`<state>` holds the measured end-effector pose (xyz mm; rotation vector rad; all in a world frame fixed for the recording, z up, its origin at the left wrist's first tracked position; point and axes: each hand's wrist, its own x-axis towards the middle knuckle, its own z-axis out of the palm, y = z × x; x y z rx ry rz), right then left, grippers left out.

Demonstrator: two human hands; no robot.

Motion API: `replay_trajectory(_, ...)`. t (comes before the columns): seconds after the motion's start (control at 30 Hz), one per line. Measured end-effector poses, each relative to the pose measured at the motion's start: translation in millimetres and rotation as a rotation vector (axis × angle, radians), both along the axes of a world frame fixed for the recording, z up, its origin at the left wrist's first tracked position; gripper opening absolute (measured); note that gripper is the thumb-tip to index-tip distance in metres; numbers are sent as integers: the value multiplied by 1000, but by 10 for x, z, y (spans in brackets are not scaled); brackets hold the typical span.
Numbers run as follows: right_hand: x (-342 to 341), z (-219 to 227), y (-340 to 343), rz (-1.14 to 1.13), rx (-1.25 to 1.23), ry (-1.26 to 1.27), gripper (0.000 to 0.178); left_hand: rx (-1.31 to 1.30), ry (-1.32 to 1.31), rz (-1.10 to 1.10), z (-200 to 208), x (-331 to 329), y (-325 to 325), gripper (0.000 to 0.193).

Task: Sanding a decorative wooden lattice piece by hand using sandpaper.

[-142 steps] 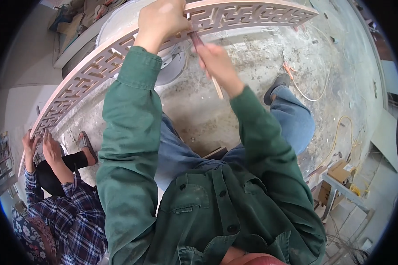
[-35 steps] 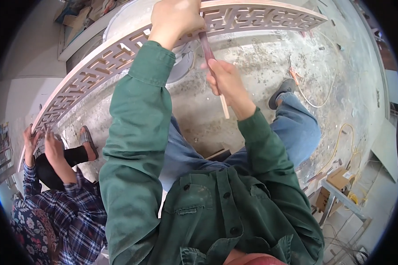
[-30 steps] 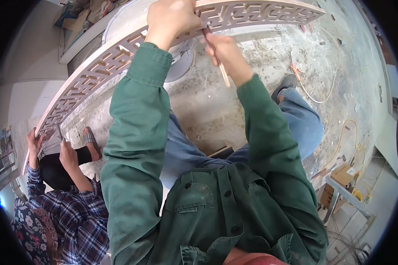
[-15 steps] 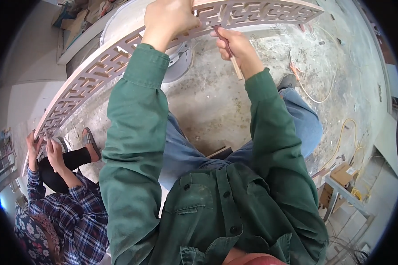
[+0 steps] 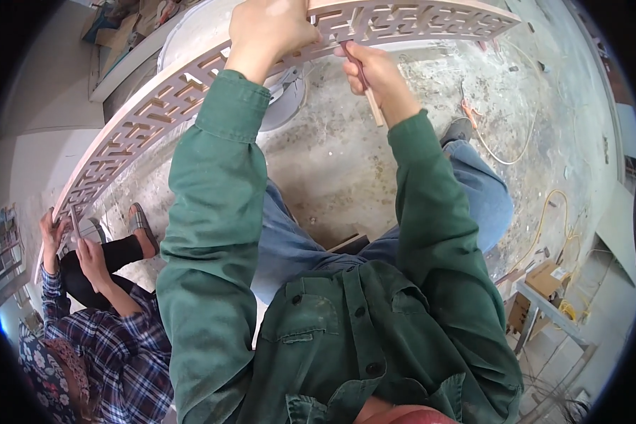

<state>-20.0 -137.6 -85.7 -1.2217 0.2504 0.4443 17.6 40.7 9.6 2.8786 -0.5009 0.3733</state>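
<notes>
A long openwork wooden lattice panel (image 5: 171, 76) curves across the top of the view, its cutouts in an angular pattern. My left hand (image 5: 272, 27) is closed over it, thumb against the panel; the picture's top edge cuts off part of that hand. Just to its right, my right hand (image 5: 376, 74) grips a thin sanding stick (image 5: 374, 109), pale wood at the lower end and dark red, like wrapped sandpaper, higher up. The stick's upper tip meets the panel's lower edge at a cutout.
At far left a co-worker's hand (image 5: 93, 263) works a thin stick at the panel's end. Beneath the panel is a round pale-grey object (image 5: 284, 106). On the stained concrete floor (image 5: 332, 177) lies an orange-handled air gun (image 5: 468, 109) with its hose. A cardboard box (image 5: 546, 278) stands lower right.
The co-worker's right hand has drawn back from the panel, so more of their stick shows. My left hand stays in place; my right hand and stick have barely shifted.
</notes>
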Motion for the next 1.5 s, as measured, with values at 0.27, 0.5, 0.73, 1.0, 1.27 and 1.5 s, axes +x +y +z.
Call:
replay_trajectory(0.27, -549, -42, -128, -23, 2, 5, 30, -43, -30, -15, -6, -31, 37, 22)
replay_trajectory(0.5, -209, -100, 33, -28, -34, -61, 29, -32, -64, -28, -46, -13, 31, 24)
replay_trajectory(0.73, -436, 7, -54, 65, -81, -95, 29, -56, -34, -22, 51, -75, 18, 23)
replay_trajectory(1.0, -512, 10, 135, -8, -270, -149, 32, -63, -124, -11, -109, -5, 46, 24)
replay_trajectory(1.27, -40, 15, 98, 10, -179, -166, 30, -69, -110, -45, -19, -21, -15, 24)
replay_trajectory(1.5, -812, -91, 438, -42, -264, -138, 32, -3, 122, 6, 83, -59, -7, 32)
